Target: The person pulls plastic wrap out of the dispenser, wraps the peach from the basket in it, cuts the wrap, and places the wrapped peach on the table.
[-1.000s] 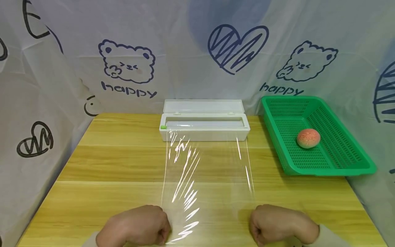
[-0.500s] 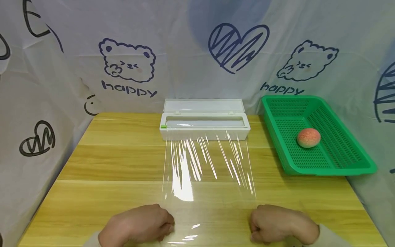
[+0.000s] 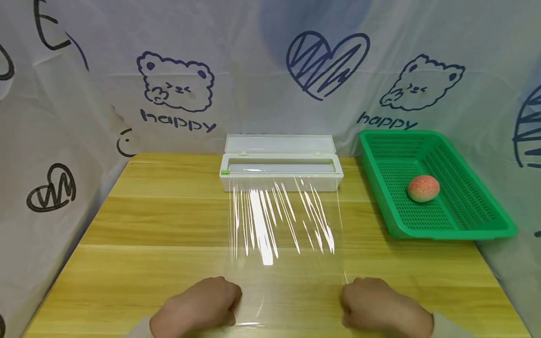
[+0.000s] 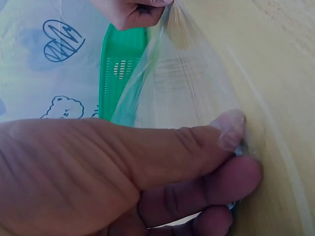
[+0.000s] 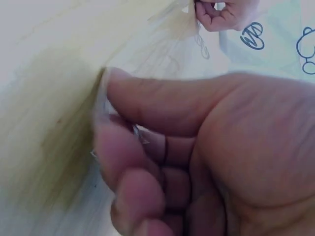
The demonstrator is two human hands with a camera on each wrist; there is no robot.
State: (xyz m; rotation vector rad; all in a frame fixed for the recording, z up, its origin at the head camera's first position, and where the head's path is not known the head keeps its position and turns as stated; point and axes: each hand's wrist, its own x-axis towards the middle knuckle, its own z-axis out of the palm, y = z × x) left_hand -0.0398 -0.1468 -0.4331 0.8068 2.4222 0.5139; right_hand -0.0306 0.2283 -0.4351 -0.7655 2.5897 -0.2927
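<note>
A sheet of clear plastic wrap (image 3: 287, 225) stretches from a white dispenser box (image 3: 283, 184) toward the front of the table. My left hand (image 3: 207, 303) pinches the sheet's front left corner between thumb and curled fingers, as the left wrist view shows. At the front right corner my right hand (image 3: 372, 303) pinches the film the same way. In the right wrist view a bit of film (image 5: 141, 133) pokes out between the thumb and fingers. The dispenser's lid (image 3: 281, 143) stands raised, with the roll visible inside and a small green slider (image 3: 225, 172) at its left end.
A green plastic basket (image 3: 456, 234) stands at the right of the wooden table (image 3: 148, 225). In it lies a round pinkish-orange fruit (image 3: 423, 188), perhaps a peach. A printed cloth (image 3: 253, 94) hangs behind the table.
My left hand has shifted slightly right and away from me; the right hand has barely moved. Glare on the plastic wrap has changed, with more lengthwise creases near the box.
</note>
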